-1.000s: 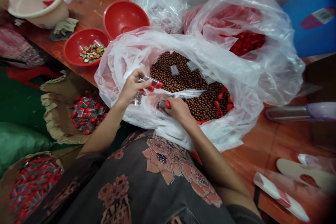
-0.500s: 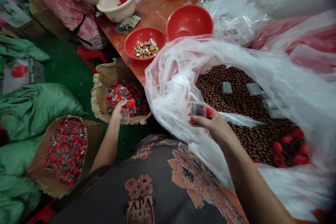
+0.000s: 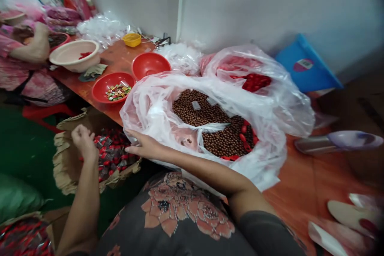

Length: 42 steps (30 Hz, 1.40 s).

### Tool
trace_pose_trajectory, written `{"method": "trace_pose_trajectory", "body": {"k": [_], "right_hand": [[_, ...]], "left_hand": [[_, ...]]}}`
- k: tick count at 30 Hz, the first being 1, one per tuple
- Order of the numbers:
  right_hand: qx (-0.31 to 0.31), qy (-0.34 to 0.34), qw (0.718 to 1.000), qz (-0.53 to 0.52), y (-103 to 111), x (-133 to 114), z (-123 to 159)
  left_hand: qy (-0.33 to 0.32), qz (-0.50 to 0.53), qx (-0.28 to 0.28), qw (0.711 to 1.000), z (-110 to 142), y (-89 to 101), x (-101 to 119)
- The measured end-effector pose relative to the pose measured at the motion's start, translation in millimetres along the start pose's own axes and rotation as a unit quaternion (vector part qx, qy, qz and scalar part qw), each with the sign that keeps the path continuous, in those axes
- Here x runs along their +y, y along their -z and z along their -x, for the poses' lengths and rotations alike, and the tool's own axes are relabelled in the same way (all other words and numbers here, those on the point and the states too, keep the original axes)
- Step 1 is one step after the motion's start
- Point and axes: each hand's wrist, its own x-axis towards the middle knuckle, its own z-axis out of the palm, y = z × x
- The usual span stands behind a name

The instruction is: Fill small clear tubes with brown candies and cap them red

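Observation:
My left hand (image 3: pixel 84 143) hovers over the left part of a ragged cardboard box (image 3: pixel 64 160), its fingers curled inward. The palm side is hidden, so anything in it cannot be made out. Inside the box lies a heap of small clear containers with red parts (image 3: pixel 112 156). My right hand (image 3: pixel 144 145) reaches left across the bag's near edge to the box's right side, fingers and thumb apart, with nothing visible in it. Beside it, a large translucent plastic bag (image 3: pixel 153 116) lies open on the table, full of round brown balls (image 3: pixel 192 108), with red pieces (image 3: pixel 244 136) and clear flat pieces (image 3: pixel 196 105) on top.
Two red bowls stand beyond the bag, one holding colourful wrapped pieces (image 3: pixel 118 91), the other a bare red bowl (image 3: pixel 151 64). A cream basin (image 3: pixel 75 54) and a co-worker's arm (image 3: pixel 33 48) are far left. A metal scoop (image 3: pixel 315 143) and blue bin (image 3: pixel 306 66) are at right.
My view has swung right. The small clear container with red has left my right hand, which has moved to the box and spread. My left hand has risen from the heap, its fingers now curled.

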Motion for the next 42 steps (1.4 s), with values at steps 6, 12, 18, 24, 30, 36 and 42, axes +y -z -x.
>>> {"method": "trace_pose_trajectory", "body": {"k": [6, 12, 18, 24, 30, 36, 42], "right_hand": [[0.117, -0.022, 0.982, 0.144, 110, 17, 106], [0.299, -0.165, 0.894, 0.289, 184, 57, 215], [0.371, -0.254, 0.804, 0.390, 216, 89, 264], [0.388, -0.347, 0.711, 0.473, 242, 101, 254], [0.320, -0.344, 0.736, 0.488, 246, 104, 237], [0.392, -0.254, 0.788, 0.400, 228, 101, 247], [0.550, -0.141, 0.803, 0.183, 212, 104, 252]], "left_hand": [[-0.213, 0.149, -0.258, 0.930, 29, -123.0, 129], [-0.405, -0.047, -0.589, 0.698, 71, -285.6, 192], [-0.390, -0.114, -0.602, 0.688, 71, -341.2, 187], [-0.173, -0.102, -0.643, 0.739, 63, -309.6, 168], [-0.024, -0.049, -0.662, 0.747, 82, -318.7, 154], [0.034, 0.062, -0.682, 0.728, 128, -357.9, 173], [0.086, 0.153, -0.693, 0.699, 160, -367.0, 183]]}}
